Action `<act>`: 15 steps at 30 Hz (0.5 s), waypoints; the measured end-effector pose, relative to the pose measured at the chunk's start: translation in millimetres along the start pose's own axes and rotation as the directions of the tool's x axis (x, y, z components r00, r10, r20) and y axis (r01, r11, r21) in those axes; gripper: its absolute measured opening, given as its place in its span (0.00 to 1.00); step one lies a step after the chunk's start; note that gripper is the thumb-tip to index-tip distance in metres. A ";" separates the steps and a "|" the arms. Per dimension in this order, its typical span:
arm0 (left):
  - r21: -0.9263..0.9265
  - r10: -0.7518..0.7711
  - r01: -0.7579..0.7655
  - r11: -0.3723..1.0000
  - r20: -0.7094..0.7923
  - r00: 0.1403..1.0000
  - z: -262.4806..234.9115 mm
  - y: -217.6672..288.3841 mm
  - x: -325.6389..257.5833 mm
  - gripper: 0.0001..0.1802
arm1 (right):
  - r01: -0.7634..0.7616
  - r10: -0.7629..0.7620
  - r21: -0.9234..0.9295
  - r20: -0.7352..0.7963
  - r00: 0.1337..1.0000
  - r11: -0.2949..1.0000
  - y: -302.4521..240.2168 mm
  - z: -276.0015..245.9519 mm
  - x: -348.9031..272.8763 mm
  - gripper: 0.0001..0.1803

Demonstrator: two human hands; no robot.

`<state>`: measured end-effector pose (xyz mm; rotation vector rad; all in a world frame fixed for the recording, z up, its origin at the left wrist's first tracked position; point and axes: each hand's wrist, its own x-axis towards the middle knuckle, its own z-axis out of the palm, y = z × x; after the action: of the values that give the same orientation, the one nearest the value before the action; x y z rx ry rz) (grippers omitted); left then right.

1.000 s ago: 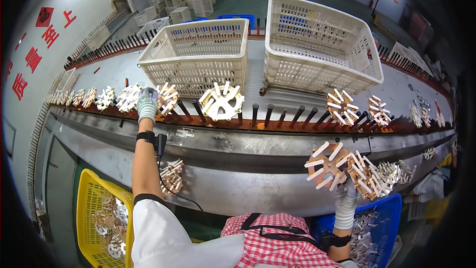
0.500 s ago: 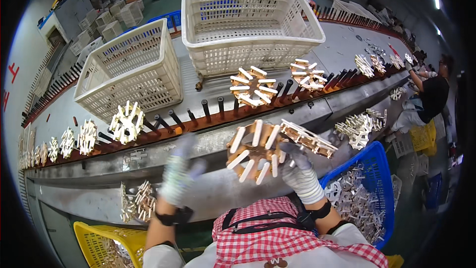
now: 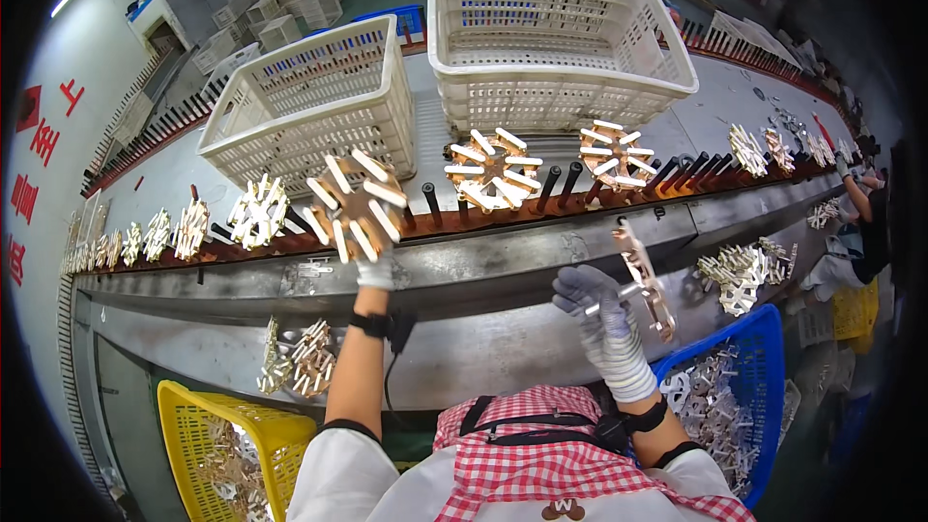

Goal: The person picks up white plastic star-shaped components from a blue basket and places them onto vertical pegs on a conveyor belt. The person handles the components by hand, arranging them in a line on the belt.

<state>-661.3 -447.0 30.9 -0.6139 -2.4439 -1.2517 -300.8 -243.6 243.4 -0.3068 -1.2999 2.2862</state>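
Observation:
My left hand (image 3: 376, 274), in a striped pale glove, reaches forward to the line of dark pegs and grips a round copper-coloured part with white bars (image 3: 356, 205) by its lower edge. The part hides its fingers. My right hand (image 3: 597, 314), gloved in grey and white, is closed on a similar part (image 3: 646, 280), turned edge-on above the bench front; one white bar pokes out past the fingers. Two more such parts, one (image 3: 493, 170) and another (image 3: 616, 156), stand on the peg line farther right. Left of my left hand, another barred part (image 3: 259, 213) stands among several.
Two white crates, one smaller (image 3: 300, 106) and one larger (image 3: 561, 87), stand behind the pegs. A yellow basket (image 3: 280, 435) and a blue basket (image 3: 767, 377) of metal parts flank me. Loose parts (image 3: 300, 358) lie on the lower ledge. At far right a co-worker (image 3: 865, 232) works.
The round part has gone from my right hand to my left, which has moved forward and left to the pegs. My right hand keeps the edge-on part, now tilted more upright. The view has shifted.

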 end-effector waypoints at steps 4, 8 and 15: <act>0.578 0.113 -0.090 0.811 -0.004 0.994 2.8 -24.2 54.6 0.23 | 0.071 -0.081 -0.246 -0.028 0.996 0.967 -12.2 -31.2 -11.6 0.30; 0.734 -0.152 0.074 0.676 0.040 0.988 11.8 -49.4 77.1 0.24 | 0.134 -0.185 -0.397 -0.092 0.979 0.908 -15.2 -82.8 -8.2 0.27; 0.890 -0.169 -0.014 0.456 0.102 0.980 -42.2 -138.9 78.1 0.29 | 0.154 -0.278 -0.697 -0.068 0.958 0.700 -32.3 -248.6 63.4 0.25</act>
<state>-795.3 -536.6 -3.6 -0.2795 -2.8062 0.2418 -240.6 -12.5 144.1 -0.5455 -1.9399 1.4571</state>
